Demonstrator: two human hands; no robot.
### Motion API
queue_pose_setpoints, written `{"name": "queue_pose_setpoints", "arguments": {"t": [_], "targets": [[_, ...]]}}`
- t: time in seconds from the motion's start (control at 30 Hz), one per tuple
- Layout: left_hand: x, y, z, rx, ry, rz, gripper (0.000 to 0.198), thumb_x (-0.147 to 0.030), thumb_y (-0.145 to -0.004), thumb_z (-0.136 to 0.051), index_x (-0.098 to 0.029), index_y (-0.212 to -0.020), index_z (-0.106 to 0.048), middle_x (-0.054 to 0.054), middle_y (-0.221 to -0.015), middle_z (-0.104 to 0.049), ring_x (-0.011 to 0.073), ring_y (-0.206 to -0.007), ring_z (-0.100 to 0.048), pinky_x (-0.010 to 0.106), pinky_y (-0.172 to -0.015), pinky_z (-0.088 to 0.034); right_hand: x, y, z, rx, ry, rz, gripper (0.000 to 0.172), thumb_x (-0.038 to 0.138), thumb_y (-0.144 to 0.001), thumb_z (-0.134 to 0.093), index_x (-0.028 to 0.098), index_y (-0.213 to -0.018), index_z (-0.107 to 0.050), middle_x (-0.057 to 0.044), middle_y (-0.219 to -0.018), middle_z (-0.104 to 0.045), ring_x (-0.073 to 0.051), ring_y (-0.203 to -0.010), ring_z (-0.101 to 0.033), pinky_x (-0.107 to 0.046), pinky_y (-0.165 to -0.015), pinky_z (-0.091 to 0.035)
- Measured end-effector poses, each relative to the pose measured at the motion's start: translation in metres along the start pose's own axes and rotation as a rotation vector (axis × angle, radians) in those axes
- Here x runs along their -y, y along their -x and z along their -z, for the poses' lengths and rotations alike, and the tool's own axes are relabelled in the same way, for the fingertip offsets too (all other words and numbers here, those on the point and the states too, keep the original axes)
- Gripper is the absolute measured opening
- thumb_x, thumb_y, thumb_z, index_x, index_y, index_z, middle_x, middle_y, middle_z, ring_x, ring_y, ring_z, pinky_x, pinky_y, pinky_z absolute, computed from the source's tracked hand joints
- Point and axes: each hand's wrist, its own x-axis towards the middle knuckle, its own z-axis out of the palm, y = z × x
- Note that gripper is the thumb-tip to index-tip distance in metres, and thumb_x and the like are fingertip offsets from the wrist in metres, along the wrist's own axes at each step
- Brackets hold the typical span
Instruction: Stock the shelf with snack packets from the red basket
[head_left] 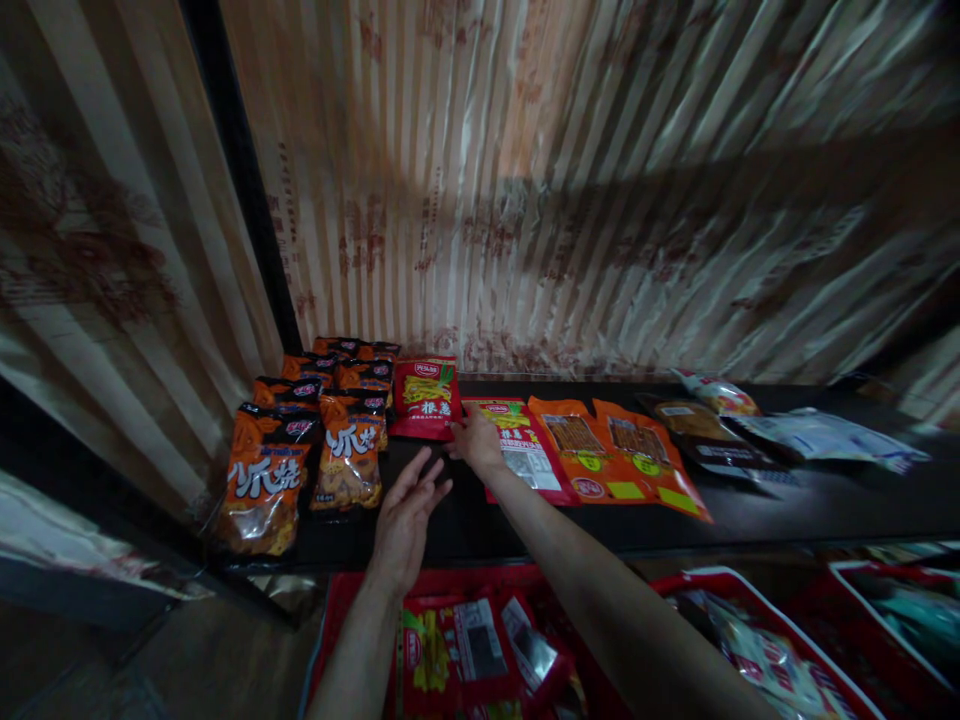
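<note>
My left hand [405,515] hovers over the front of a dark shelf [787,500], fingers stretched out and spread, holding nothing. My right hand [476,440] reaches farther in and rests at the lower right corner of an upright red snack bag [424,395], also touching a flat red packet [525,450] beside it. Its fingers are mostly hidden behind the back of the hand. To the left stand several orange-and-black snack bags [264,480] in rows.
Flat orange packets [615,450] lie to the right of my right hand, with darker and pale packets [817,435] farther right. Red baskets [465,650] of packets sit below the shelf edge. A striped wall rises behind the shelf.
</note>
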Motion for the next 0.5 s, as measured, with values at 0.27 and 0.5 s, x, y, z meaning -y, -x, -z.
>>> {"name": "queue_pose_setpoints", "arguments": {"t": [0.27,0.5], "targets": [[-0.002,0.0,-0.002,-0.049,0.052,-0.001,0.032,-0.015,-0.066,-0.069,-0.016,-0.098,-0.07,0.012,-0.123,-0.06,0.0317,-0.122,-0.049,0.043,-0.1,-0.041,0.025,0.023,0.004,-0.107,0.659,0.469,0.04,0.024,-0.09,-0.04,0.027,-0.128,-0.048,-0.009,-0.142,-0.039,-0.024,-0.109,-0.057,-0.038,-0.091,-0.045],[-0.001,-0.003,0.0,-0.059,0.085,-0.018,0.03,-0.015,-0.067,-0.067,-0.013,-0.097,-0.069,0.014,-0.122,-0.06,0.0328,-0.119,-0.052,0.044,-0.098,-0.041,0.027,-0.005,-0.023,0.181,0.664,0.626,0.045,0.033,-0.092,-0.038,0.025,-0.136,-0.042,-0.008,-0.145,-0.038,-0.027,-0.137,-0.022,-0.05,-0.109,-0.016]]}}
